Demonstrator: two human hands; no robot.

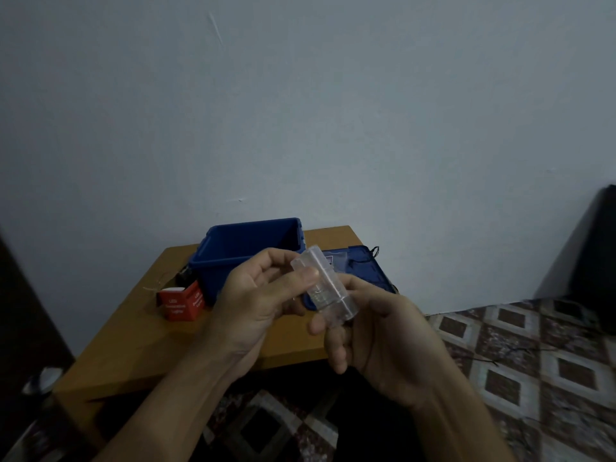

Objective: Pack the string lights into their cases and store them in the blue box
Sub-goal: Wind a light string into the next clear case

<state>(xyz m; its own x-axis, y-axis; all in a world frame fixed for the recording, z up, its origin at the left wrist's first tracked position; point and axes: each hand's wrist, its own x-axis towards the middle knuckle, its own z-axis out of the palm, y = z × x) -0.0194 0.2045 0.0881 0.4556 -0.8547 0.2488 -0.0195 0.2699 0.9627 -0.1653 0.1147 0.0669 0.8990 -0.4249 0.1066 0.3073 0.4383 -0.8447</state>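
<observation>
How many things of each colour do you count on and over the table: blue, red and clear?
Blue: 2, the blue box and its lid.
Red: 1, the red carton.
Clear: 1, the clear case, held by the left hand and the right hand.
Total: 4.

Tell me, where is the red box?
Head view: the red box sits on the table, left side, right beside the blue box.
</observation>
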